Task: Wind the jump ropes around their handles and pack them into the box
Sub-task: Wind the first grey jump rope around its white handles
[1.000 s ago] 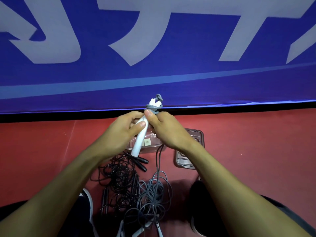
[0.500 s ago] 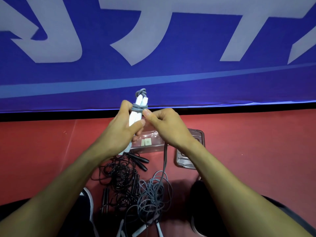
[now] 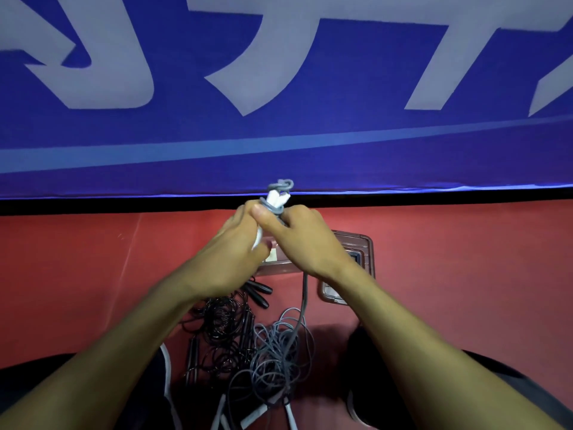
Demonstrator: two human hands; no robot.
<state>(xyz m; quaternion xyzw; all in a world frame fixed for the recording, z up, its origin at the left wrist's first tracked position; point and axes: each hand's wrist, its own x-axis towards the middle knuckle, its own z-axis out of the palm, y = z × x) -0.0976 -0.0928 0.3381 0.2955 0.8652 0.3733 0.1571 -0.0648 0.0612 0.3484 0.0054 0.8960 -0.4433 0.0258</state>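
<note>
The left hand (image 3: 235, 240) grips the paired white handles (image 3: 277, 198) at 12 o'clock above the floor while the right hand (image 3: 305, 240) pinches the grey rope (image 3: 302, 308), which appears light, limp, tangle-prone and best guided near the handles.

bare forearms (image 3: 173, 330) — no sleeves — dark shoes (image 3: 369, 377), white-edged.

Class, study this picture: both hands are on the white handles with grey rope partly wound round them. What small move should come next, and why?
Probably another turn of grey rope round the white handles. The left hand grips the handles, the right hand holds the rope near the few wraps, and most of the rope lies loose on the floor.
</note>
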